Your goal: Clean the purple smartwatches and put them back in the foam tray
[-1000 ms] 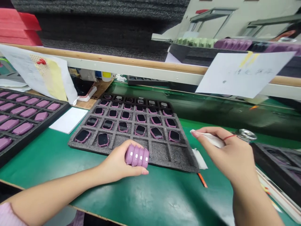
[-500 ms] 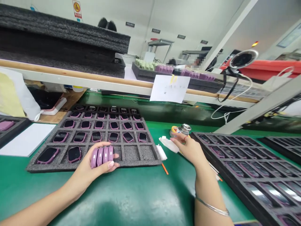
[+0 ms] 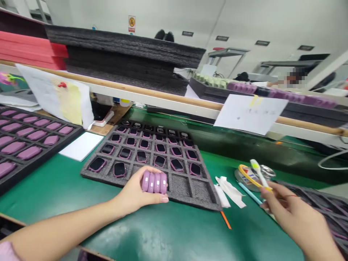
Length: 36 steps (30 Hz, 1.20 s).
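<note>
My left hand (image 3: 141, 190) is closed around a row of several purple smartwatch cases (image 3: 154, 182), pressed side by side above the front edge of a grey foam tray (image 3: 202, 194). Black-screened watches with purple frames (image 3: 97, 164) lie in many of the tray's compartments. On the right, my right hand (image 3: 288, 206) pinches a toothbrush (image 3: 261, 172), its pale head with yellow-green bristles pointing up and to the left. Behind the brush stands a metal-topped bottle (image 3: 268, 170) beside a yellow-edged, printed round item (image 3: 246, 177), partly hidden.
White tissues (image 3: 231, 192), an orange stick (image 3: 226, 220) and a light-blue stick (image 3: 250, 193) lie between the trays. At the left is a black tray (image 3: 67, 139) of purple cases; another dark tray (image 3: 301, 194) is at the right. A shelf (image 3: 201, 110) crosses behind.
My right hand has lifted the toothbrush from beside the bottle. The view has swung left, bringing the left tray of purple cases into sight. My left hand keeps its hold on the watch cases.
</note>
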Each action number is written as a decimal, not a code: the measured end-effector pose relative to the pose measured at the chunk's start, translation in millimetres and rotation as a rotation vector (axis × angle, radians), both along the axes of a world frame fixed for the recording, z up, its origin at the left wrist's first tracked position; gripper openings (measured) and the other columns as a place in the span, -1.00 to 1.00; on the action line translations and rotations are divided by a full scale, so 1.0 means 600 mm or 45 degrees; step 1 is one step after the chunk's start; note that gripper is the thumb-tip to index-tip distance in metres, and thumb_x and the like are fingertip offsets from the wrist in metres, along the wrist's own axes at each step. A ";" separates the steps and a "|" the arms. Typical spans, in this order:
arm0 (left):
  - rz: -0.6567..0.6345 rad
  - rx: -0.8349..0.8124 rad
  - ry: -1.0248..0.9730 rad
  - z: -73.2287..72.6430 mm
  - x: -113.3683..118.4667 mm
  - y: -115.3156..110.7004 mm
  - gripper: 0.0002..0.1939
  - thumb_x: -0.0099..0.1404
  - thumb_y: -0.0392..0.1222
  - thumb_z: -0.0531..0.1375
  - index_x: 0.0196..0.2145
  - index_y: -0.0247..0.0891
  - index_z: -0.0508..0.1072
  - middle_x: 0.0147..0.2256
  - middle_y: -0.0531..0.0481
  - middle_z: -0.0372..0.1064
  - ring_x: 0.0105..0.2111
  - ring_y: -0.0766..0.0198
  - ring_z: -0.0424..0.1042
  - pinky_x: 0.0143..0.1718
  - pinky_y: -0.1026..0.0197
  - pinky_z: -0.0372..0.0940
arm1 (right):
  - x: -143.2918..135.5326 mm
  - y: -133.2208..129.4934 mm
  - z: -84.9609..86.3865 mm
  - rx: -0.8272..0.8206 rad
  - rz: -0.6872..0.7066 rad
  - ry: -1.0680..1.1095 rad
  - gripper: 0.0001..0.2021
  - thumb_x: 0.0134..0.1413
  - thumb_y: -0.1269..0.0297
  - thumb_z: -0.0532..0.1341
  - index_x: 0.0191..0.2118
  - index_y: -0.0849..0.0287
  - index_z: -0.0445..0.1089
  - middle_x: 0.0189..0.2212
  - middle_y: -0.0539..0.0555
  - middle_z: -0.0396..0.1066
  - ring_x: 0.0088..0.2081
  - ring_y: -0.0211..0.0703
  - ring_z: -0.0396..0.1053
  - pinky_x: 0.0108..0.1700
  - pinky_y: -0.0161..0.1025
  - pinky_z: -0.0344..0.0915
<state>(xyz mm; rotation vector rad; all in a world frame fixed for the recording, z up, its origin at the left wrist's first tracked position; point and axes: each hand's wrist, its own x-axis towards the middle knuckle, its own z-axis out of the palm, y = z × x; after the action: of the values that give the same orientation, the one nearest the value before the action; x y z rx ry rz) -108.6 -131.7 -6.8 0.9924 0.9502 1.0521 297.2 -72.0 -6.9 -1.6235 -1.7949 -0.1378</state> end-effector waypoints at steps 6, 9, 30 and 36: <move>0.117 0.148 0.390 0.004 0.000 -0.001 -0.38 -0.17 -0.18 0.53 -0.16 -0.22 0.39 -0.17 -0.03 0.47 -0.12 0.06 0.46 0.04 -0.01 0.28 | -0.196 -0.040 0.019 -0.090 0.403 -0.036 -0.56 0.38 0.06 -0.08 -0.12 0.08 0.53 -0.41 0.14 0.45 -0.39 0.00 0.47 -0.40 -0.10 0.35; 0.099 0.115 0.457 0.008 0.001 -0.001 -0.38 -0.19 -0.14 0.52 -0.17 -0.22 0.40 -0.22 0.01 0.44 -0.18 0.09 0.42 -0.03 0.03 0.27 | -0.270 -0.055 0.010 -0.050 0.758 -0.228 -0.64 0.41 0.18 -0.05 -0.07 0.10 0.49 -0.38 0.09 0.42 -0.35 -0.10 0.40 -0.32 -0.18 0.33; -0.097 0.179 0.468 0.006 -0.005 0.000 -0.40 -0.12 -0.10 0.53 -0.16 -0.18 0.38 -0.25 0.04 0.48 -0.26 0.17 0.43 -0.15 0.11 0.31 | -0.304 -0.002 0.084 0.271 0.892 -0.594 -0.59 0.36 0.22 0.04 -0.53 0.15 0.36 -0.55 0.04 0.24 -0.45 -0.16 0.13 -0.33 -0.16 0.02; -0.135 0.144 0.413 0.012 -0.005 -0.001 -0.44 -0.09 -0.18 0.52 -0.17 -0.18 0.37 -0.25 0.04 0.51 -0.25 0.19 0.46 -0.14 0.13 0.31 | -0.314 0.031 0.066 0.306 0.673 -0.390 -0.59 0.35 0.25 0.02 -0.54 0.15 0.36 -0.58 0.03 0.23 -0.45 -0.17 0.15 -0.34 -0.15 0.00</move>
<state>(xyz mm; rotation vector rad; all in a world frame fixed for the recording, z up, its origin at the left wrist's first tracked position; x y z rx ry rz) -111.4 -132.2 0.2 1.3207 1.0960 0.8785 108.9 -53.3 32.5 -0.9589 -2.2795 -0.3563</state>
